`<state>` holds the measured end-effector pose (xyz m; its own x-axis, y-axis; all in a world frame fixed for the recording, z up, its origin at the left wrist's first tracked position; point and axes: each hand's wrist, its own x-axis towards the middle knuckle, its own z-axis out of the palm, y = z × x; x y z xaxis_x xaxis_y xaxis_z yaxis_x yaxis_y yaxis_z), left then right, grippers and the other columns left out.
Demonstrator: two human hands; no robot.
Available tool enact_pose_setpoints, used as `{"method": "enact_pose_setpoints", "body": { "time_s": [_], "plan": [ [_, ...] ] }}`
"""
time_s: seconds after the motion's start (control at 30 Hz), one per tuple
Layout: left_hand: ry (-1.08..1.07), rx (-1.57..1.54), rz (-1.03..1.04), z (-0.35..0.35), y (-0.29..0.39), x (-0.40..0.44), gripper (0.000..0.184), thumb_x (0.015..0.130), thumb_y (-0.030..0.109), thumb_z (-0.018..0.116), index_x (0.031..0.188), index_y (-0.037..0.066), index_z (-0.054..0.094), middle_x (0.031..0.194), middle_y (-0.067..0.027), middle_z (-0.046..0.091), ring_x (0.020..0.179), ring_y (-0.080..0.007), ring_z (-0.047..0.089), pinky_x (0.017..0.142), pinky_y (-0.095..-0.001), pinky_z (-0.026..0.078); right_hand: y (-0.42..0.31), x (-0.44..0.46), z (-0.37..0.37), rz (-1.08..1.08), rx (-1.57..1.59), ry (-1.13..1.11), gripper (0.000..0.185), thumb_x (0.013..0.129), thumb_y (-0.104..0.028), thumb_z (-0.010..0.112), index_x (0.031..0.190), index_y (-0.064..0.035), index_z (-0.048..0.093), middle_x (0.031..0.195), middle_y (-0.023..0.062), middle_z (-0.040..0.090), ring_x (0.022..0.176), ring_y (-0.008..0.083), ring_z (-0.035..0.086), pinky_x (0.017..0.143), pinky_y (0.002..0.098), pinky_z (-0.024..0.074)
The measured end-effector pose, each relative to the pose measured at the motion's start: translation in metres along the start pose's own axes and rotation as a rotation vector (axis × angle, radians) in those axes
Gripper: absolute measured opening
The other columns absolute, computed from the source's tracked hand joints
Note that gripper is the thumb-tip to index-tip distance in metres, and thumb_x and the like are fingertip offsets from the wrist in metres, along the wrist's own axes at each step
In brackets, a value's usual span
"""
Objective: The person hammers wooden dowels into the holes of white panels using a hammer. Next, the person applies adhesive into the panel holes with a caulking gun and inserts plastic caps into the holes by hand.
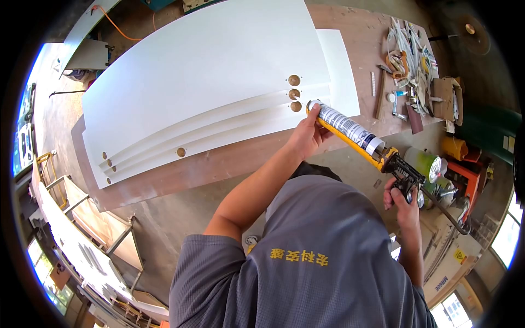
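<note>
A yellow and black caulking gun [355, 146] with a printed silver-and-white cartridge [345, 124] in it lies diagonally across both my hands. My left hand [310, 135] is closed around its front end, thumb on top. At the rear, my right hand [403, 203] wraps the black handle near the trigger. The nozzle end points at round brown-bottomed holes [294, 80] near the right edge of the stacked white panels [208, 71]. Whether the tip touches a panel, I cannot tell. Another round hole [181, 152] shows along the panels' near edge.
Under the panels is a brown worktable [164, 188]. At its right end lie a hammer [379, 95], a heap of white strips [404, 44] and an open cardboard box [445, 98]. A green-tinted container [421, 162] stands beyond the gun, on the right.
</note>
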<state>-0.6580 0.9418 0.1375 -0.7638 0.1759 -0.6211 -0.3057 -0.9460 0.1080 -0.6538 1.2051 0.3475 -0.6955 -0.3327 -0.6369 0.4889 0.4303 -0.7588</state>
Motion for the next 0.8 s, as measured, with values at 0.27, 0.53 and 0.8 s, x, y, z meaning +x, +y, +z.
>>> {"method": "enact_pose_setpoints", "body": {
  "time_s": [0.27,0.53,0.8],
  "plan": [
    [-0.020,0.008,0.071,0.008,0.006,-0.010,0.041,0.104,0.046,0.046,0.107,0.006,0.054,0.095,-0.0060,0.065,0.087,-0.0164,0.068,0.080,-0.0317,0.060,-0.029,-0.006,0.021,-0.286,0.266,-0.170,0.090,0.090,-0.066,0.049,0.143,0.0047,0.037,0.101,0.0099,0.056,0.091,0.0168,0.052,0.083,0.0316,0.0419],
    [-0.062,0.019,0.040,0.017,-0.006,-0.016,0.039,0.104,0.043,0.047,0.110,0.006,0.054,0.100,-0.0082,0.066,0.092,-0.0187,0.068,0.083,-0.0349,0.060,-0.024,-0.027,-0.006,-0.345,-0.248,-0.084,0.064,0.091,-0.053,0.060,0.123,0.0033,0.057,0.092,0.0074,0.059,0.085,0.0160,0.054,0.078,0.0308,0.0425],
    [-0.040,0.027,0.013,-0.011,-0.025,-0.007,0.040,0.105,0.039,0.047,0.120,0.003,0.053,0.106,-0.0097,0.064,0.100,-0.0221,0.067,0.090,-0.0391,0.058,0.010,-0.014,-0.001,-0.063,0.056,0.074,0.014,0.095,-0.013,0.053,0.102,-0.0008,0.055,0.071,0.0030,0.052,0.065,0.0133,0.051,0.062,0.0290,0.0429]
  ]
}}
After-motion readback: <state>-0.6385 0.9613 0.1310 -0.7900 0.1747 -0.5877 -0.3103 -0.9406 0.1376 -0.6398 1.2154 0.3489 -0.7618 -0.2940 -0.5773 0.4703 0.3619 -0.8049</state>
